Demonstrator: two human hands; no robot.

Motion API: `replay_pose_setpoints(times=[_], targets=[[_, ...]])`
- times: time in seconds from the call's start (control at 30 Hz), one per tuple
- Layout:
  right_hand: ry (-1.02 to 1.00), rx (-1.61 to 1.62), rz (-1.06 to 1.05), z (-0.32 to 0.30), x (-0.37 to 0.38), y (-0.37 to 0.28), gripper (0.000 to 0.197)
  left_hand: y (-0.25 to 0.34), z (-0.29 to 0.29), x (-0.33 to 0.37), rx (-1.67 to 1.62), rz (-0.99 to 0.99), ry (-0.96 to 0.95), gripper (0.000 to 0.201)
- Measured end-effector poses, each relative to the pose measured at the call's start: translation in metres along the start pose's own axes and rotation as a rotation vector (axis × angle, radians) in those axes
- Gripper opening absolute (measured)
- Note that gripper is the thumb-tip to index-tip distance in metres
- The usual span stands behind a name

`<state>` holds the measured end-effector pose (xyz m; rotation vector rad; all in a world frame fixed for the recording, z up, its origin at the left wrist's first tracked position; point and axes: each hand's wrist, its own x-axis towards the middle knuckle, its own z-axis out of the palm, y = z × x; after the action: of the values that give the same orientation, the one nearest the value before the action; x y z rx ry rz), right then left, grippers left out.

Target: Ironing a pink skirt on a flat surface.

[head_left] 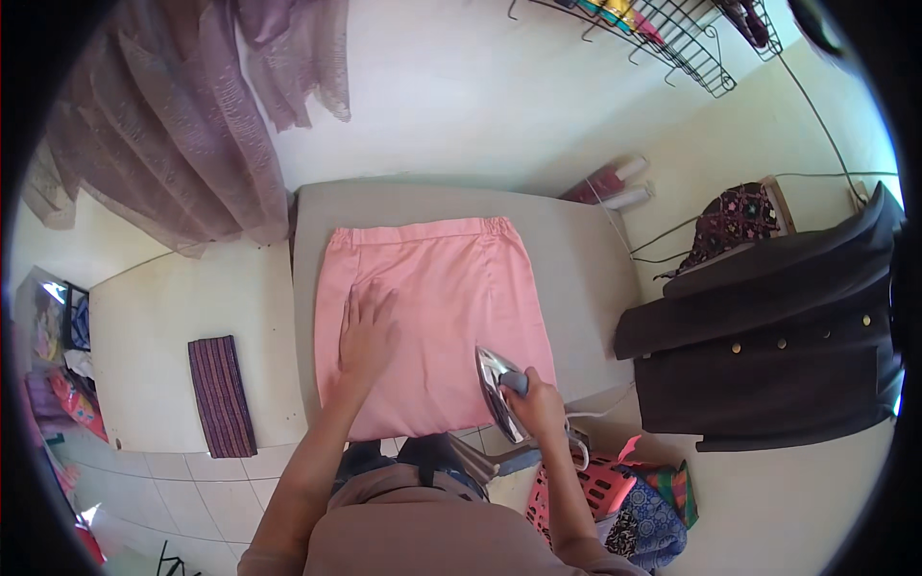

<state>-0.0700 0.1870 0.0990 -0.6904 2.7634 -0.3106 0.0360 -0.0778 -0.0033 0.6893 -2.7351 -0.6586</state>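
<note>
A pink skirt (437,307) with a gathered waistband lies spread over a grey padded ironing surface (595,259), its waistband at the far side. My left hand (369,331) rests flat on the left part of the skirt, fingers stretched out and apart. In my right hand (540,411) is a clothes iron (497,389), gripped by its grey handle. The iron stands tilted at the skirt's near right edge, its shiny metal body toward the cloth. Whether its soleplate touches the fabric I cannot tell. A white cord (605,413) runs off to the right of the iron.
A folded striped cloth (222,396) lies on a pale table (144,326) at the left. A dark buttoned jacket (768,346) hangs at the right. Below it, a pink basket (586,485) holds fabrics. Curtains (182,106) hang far left; a wire rack (682,48) is upper right.
</note>
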Motion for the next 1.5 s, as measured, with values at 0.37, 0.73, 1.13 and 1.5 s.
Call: replay_pose_setpoints(times=[0.37, 0.73, 1.13, 1.5], targets=[[0.222, 0.093, -0.086, 0.008, 0.155, -0.109, 0.041, -0.005, 0.004, 0.033, 0.199, 0.055, 0.140, 0.054], [0.041, 0.051, 0.001, 0.032, 0.001, -0.071, 0.042, -0.023, 0.004, 0.036, 0.139, 0.021, 0.138, 0.054], [0.111, 0.065, -0.199, 0.019, 0.160, -0.118, 0.047, -0.011, -0.029, -0.050, 0.135, 0.060, 0.026, 0.054], [0.049, 0.156, -0.080, 0.033, -0.031, -0.096, 0.035, -0.022, -0.041, -0.079, 0.078, -0.017, 0.082, 0.053]])
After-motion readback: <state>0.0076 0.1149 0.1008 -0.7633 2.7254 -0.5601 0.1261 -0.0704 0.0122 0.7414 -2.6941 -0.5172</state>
